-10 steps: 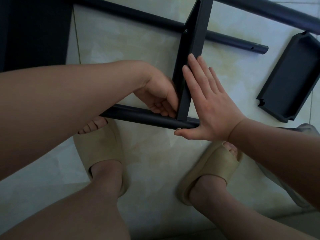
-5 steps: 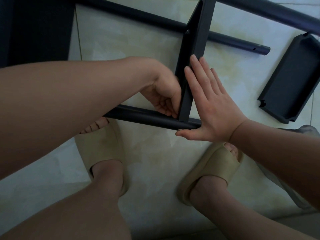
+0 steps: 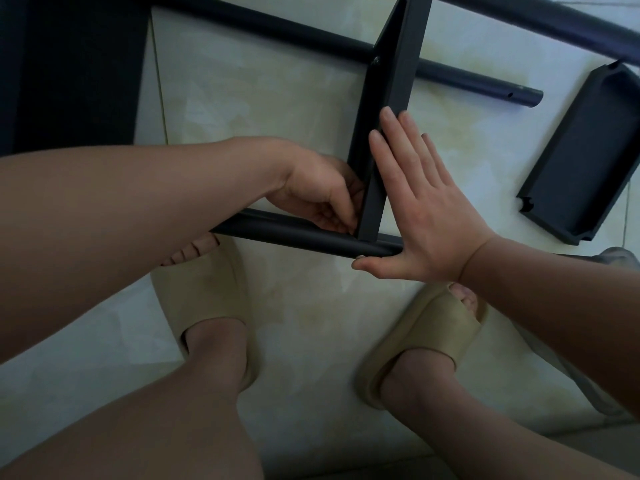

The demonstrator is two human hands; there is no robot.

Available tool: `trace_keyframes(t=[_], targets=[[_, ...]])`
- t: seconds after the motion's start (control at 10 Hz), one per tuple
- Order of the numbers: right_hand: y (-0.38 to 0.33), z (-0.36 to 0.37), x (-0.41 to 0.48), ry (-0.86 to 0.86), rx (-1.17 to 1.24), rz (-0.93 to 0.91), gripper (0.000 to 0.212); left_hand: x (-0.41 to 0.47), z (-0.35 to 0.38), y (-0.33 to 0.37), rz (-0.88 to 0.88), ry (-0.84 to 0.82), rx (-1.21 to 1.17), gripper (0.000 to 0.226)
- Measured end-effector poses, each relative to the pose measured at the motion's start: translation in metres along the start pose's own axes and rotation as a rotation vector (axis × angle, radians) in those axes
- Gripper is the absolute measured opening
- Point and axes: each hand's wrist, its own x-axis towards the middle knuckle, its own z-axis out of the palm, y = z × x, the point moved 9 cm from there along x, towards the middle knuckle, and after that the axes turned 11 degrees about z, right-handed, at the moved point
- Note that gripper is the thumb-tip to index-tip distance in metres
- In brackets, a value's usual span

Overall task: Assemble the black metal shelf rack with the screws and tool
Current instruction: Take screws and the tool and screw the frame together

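Left hand (image 3: 322, 199): fingers curled into corner where upright shelf panel (image 3: 391, 98) met near tube (image 3: 294, 233). Fingertips were hidden behind panel edge, so could not tell what, if anything, they pinched.
Right hand (image 3: 426, 216): flat, fingers straight, pressed against panel's other face, thumb along near tube.
Small pale dot (image 3: 360, 257) sat by thumb tip, possibly screw head.
Panel top was cut off by frame edge; far tube (image 3: 467, 77) crossed behind it.
1 loose shelf tray (image 3: 581, 157) lay on floor tiles (image 3: 259, 98), well apart to right.
Versus 0.5 s before: both hands stayed put, 2 slippers (image 3: 204, 292) unmoved.
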Motion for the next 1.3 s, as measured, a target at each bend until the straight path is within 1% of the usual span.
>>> trace_keyframes(t=[0.2,0.5,0.6,0.9,1.1,1.2,1.3], targets=[[0.0,-0.001,0.0,-0.009,-0.032,0.001,0.126,-0.001,0.0,-0.005,-0.08,-0.035,-0.011,0.017],[0.0,-0.001,0.001,-0.007,-0.025,0.001,0.126,0.002,-0.006,0.004,-0.108,-0.035,0.146,0.013],[0.0,-0.001,0.0,0.0,-0.025,-0.003,0.126,0.003,-0.005,0.007,-0.091,-0.039,0.156,0.02],[0.0,0.0,0.0,-0.003,-0.026,-0.004,0.126,-0.001,0.001,0.002,0.021,-0.015,0.037,0.019],[0.0,0.0,0.0,-0.008,-0.031,-0.001,0.126,-0.002,0.001,0.0,0.035,-0.003,-0.014,0.02],[0.0,0.0,0.0,-0.007,-0.031,-0.002,0.126,-0.003,0.0,0.002,-0.034,-0.051,0.068,0.015],[-0.001,0.0,0.0,-0.009,-0.029,-0.004,0.126,-0.003,-0.011,0.004,-0.138,-0.051,0.313,0.009]])
